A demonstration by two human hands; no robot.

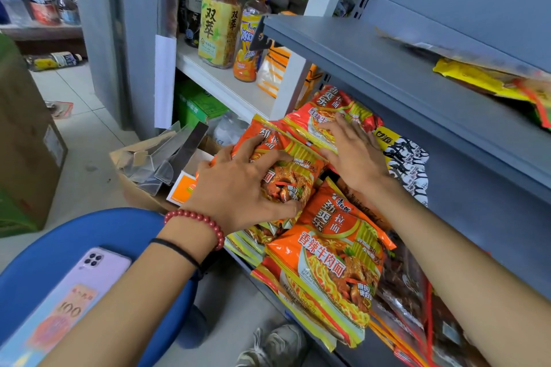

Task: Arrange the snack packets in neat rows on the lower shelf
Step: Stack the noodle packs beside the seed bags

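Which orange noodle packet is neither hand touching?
The nearest packet, closest to the camera; the left hand grips the middle packet, the right hand rests on the farthest packet.

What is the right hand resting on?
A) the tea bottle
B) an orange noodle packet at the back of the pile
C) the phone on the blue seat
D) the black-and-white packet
B: the right hand lies flat, fingers straight, on the rear orange noodle packet, while the left hand grips the nearer orange packet.
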